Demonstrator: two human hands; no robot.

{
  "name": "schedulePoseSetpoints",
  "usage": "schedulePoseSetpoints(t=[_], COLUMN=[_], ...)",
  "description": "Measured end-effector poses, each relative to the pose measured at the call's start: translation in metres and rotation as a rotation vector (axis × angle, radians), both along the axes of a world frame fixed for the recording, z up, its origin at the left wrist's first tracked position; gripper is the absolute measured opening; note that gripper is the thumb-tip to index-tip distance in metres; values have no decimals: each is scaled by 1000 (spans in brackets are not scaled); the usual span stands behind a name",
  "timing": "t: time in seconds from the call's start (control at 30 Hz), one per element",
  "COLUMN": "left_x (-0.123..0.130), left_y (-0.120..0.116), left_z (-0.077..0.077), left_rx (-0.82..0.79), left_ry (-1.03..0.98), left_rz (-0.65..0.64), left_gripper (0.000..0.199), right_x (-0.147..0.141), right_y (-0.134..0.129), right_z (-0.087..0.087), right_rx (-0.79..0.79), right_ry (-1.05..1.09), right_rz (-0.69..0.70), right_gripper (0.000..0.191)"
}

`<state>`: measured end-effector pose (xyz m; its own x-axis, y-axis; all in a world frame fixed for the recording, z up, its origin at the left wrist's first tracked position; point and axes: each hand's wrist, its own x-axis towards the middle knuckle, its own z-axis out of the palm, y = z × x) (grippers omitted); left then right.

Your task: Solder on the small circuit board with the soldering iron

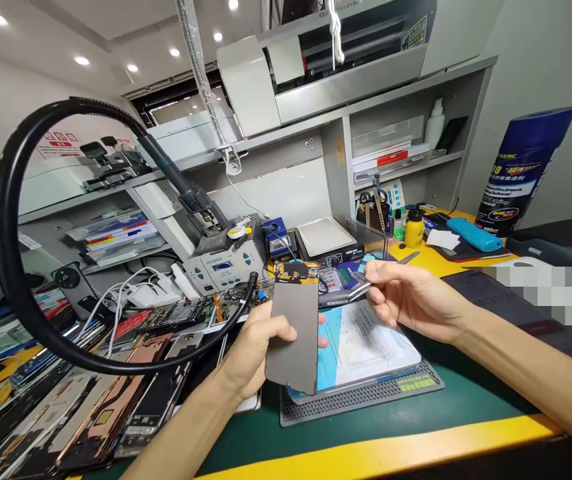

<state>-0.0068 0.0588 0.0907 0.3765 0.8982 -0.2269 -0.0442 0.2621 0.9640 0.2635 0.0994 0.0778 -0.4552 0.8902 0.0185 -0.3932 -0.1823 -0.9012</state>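
My left hand (251,350) grips a grey phone display panel (293,330), held upright with its back toward me. Gold flex circuitry (296,271) shows along the panel's top edge. My right hand (409,293) is to the right of the panel and pinches metal tweezers (359,289), whose tips point left toward the panel's upper right corner. Below both hands lies a grey work mat (361,397) with a blue-and-white sheet (366,343) on it.
A black hose (9,220) loops from a soldering station (223,267) at the left. Several dismantled phone panels (91,413) cover the left of the bench. Behind are a hot plate (326,241), a yellow bottle (415,229), shelves and a blue canister (523,173).
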Motion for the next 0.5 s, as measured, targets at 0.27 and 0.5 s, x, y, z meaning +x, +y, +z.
schedulePoseSetpoints(t=[0.27,0.5], left_x=[-9,-5], left_y=[-2,1], left_z=[-15,-10], left_rx=[-114,-225], left_ry=[-88,-111], left_rz=[-144,4], left_gripper=[49,43], right_x=[-6,-10], right_y=[-13,-11], right_z=[11,-14], right_rx=[188,397], right_ry=[-185,-417], right_rz=[-260,-512], right_gripper=[28,24])
